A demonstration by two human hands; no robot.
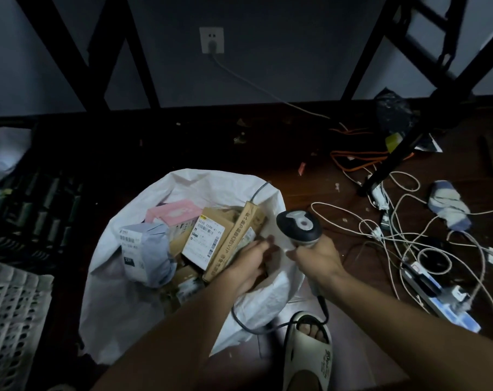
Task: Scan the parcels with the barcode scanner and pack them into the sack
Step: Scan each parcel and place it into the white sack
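Both hands work at the mouth of the white woven plastic sack point(160, 300) on the dark wooden floor point(310, 176). His or her left hand point(251, 263) reaches into the sack with fingers curled around the lower end of a long narrow brown cardboard box point(234, 244) (printed lettering runs along its side). Right hand point(316, 261) grips the handle of the grey and black barcode scanner point(299, 225), whose head sits just above the sack's right rim; its dark cable point(256, 325) loops down past a foot in a pale sandal point(307, 351). Inside the sack lie a flat brown box with a white label point(203, 235), a pink box point(174, 211) and a pale grey mailer bag point(146, 252). White cables point(409, 235) tangle on the floor to the right.
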